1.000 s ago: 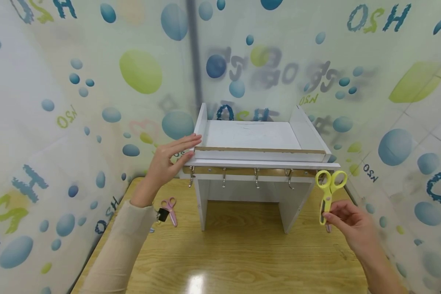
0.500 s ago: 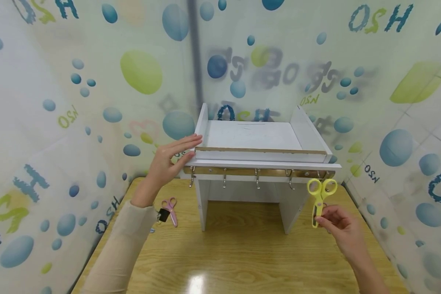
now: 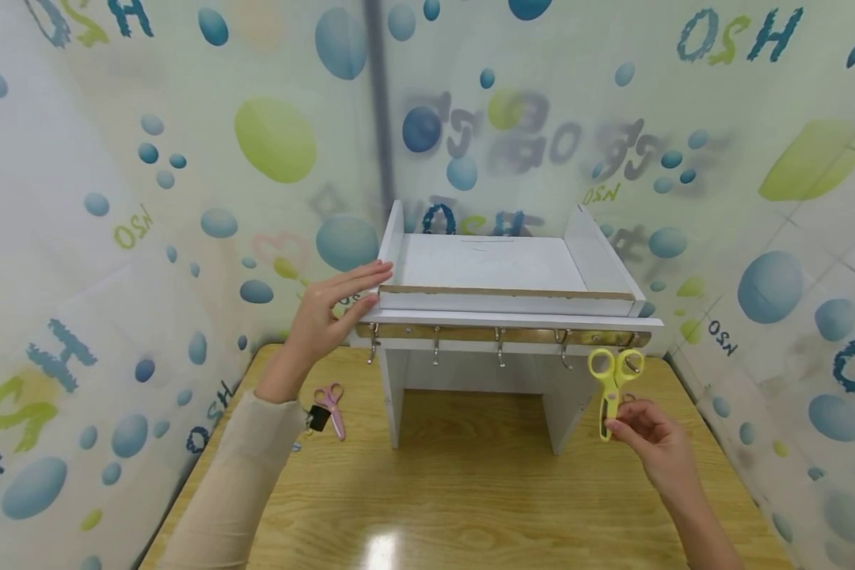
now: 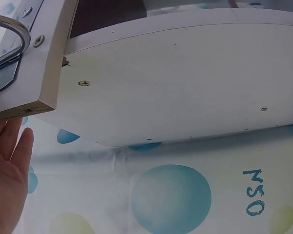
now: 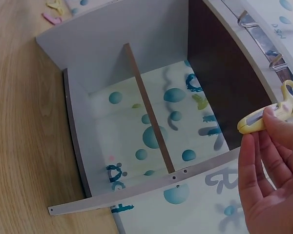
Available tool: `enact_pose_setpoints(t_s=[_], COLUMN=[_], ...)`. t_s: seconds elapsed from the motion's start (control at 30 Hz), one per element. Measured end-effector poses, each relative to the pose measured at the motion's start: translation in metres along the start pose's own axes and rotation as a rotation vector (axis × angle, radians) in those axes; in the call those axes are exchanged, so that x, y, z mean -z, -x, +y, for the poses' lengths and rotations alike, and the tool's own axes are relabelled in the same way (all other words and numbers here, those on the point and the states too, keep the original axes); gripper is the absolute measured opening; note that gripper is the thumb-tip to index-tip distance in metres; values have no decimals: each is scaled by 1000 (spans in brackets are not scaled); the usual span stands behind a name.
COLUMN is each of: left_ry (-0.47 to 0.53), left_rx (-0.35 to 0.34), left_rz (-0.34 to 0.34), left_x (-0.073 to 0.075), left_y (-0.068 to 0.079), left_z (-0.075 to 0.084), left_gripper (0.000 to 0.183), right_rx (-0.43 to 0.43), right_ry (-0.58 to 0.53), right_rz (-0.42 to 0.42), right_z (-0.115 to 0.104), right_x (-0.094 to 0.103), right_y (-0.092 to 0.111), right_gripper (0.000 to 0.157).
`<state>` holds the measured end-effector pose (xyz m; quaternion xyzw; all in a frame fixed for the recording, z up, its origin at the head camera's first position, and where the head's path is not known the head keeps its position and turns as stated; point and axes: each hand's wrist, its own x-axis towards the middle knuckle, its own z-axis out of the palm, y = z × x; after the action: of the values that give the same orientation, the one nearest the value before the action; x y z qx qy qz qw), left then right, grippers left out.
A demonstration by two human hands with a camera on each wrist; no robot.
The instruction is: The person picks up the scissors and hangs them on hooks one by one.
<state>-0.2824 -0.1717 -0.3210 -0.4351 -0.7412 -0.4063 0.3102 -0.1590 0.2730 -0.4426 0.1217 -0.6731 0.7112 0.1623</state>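
A pair of yellow scissors [image 3: 610, 388] is pinched at the blade end between the thumb and fingers of my right hand [image 3: 659, 451]. Its handle loops point up, in front of the right end of the hook rail [image 3: 463, 335]. The rightmost hook's tip shows through one loop; whether the loop hangs on it I cannot tell. In the right wrist view, the scissors [image 5: 263, 117] lie close to the rail. My left hand [image 3: 322, 313] rests with straight fingers against the left end of the white shelf unit [image 3: 506, 305]. The left wrist view shows its fingers [image 4: 22, 151] beside the board's end.
Pink scissors [image 3: 333, 412] lie on the wooden table [image 3: 463, 499], left of the unit. Behind my right hand, a small loop [image 3: 628, 398] is mostly hidden. Several metal hooks [image 3: 500, 348] stick out along the rail. A patterned curtain [image 3: 185, 182] surrounds the table.
My right hand has moved left with the yellow scissors, and their loops have dropped from beside the unit's right end to just below the rail. My left hand stays put.
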Motion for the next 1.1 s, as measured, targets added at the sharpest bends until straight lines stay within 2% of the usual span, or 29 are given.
enact_pose_setpoints(t_s=[0.3,0.57,0.87,1.1], left_ry=[-1,-9,-5,-3], left_rx=[11,16,9,15], left_rz=[2,2,8,2], left_x=[-1,-1,-1,0], left_y=[0,0,1,1], left_z=[0,1,-1,0], left_gripper=[39,39,36,33], right_rx=[-55,-85,-125,-136], right_ry=[21,32,70,82], right_rz=[47,51,81,53], right_z=[9,16,21,29], right_x=[-1,0,4,8], right_y=[1,2,2,3], right_gripper=[26,15,19,26])
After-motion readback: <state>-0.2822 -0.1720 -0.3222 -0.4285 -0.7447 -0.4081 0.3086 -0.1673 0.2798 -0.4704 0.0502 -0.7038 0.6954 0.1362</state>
